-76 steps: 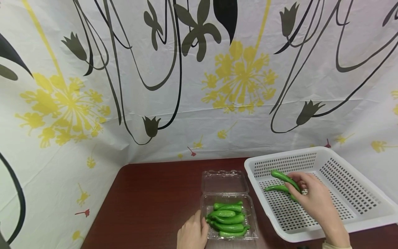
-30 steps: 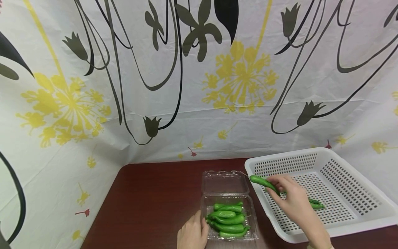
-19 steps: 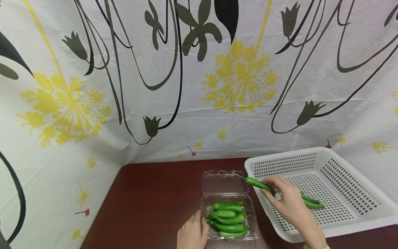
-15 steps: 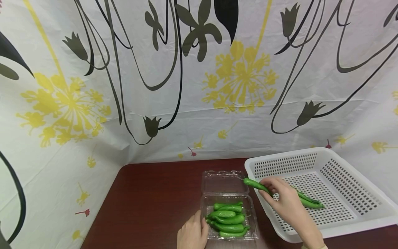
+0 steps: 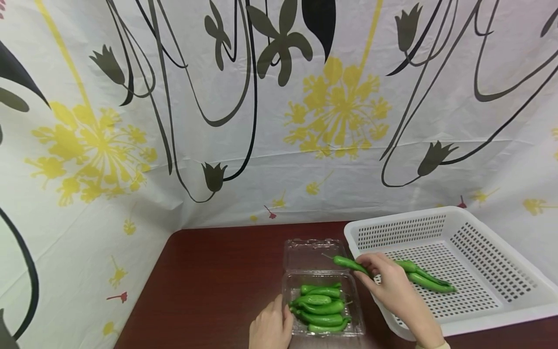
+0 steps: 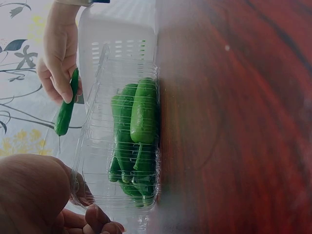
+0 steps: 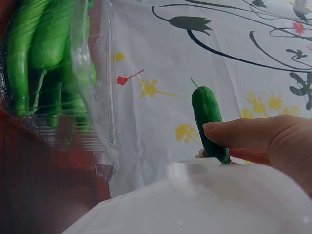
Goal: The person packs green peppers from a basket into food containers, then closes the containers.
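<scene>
My right hand (image 5: 388, 286) pinches a green chili pepper (image 5: 346, 263) between thumb and fingers, its thin stem pointing left. The pepper hangs above the left rim of the white basket, near the raised lid (image 5: 310, 256) of a clear plastic container (image 5: 358, 310). Inside that container lie several green peppers (image 5: 322, 308) side by side. My left hand (image 5: 271, 324) grips the container's left side; in the left wrist view its fingers (image 6: 95, 219) curl at the rim. The right wrist view shows my thumb (image 7: 239, 134) pressed along the held pepper.
A white perforated basket (image 5: 492, 261) stands on the right, with more green peppers (image 5: 429, 281) on its floor. The dark red-brown table (image 5: 209, 281) extends left of the container. A patterned white cloth (image 5: 270, 135) hangs behind and at the left.
My right hand has lifted a pepper from the basket and carried it left, past the basket's edge toward the container. The left hand stays at the container's side.
</scene>
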A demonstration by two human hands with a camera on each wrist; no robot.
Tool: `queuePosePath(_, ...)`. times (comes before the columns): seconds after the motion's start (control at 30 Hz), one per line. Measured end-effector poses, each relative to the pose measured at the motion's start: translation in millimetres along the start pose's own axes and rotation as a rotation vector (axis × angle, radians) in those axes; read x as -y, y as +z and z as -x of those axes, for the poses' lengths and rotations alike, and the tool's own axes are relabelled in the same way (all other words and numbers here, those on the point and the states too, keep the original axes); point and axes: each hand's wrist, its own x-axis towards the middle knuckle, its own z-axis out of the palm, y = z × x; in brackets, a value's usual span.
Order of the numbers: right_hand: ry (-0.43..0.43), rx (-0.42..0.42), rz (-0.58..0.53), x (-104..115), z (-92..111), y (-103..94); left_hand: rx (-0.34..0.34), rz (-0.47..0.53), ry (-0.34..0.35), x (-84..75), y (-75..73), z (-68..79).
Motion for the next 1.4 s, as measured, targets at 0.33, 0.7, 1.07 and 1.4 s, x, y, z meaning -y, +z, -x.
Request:
queuePosePath(0.33, 0.004, 0.042, -0.016, 7, 1, 5.1, -0.003, 0.005, 0.0, 0.3, 0.7, 0.0)
queuePosePath(0.7, 0.049, 0.098, -0.028, 15, 2, 11.8, -0.022, -0.01, 0.003, -0.7, 0.7, 0.6)
queuePosePath(1.07, 0.06, 0.147, -0.044, 20, 3, 21.0, 0.003, 0.0, -0.001, 0.4, 0.4, -1.0)
queuePosePath(1.4, 0.04, 0.163, -0.035, 24, 4, 28.5, 0.005, -0.015, -0.01, -0.7, -0.1, -1.3)
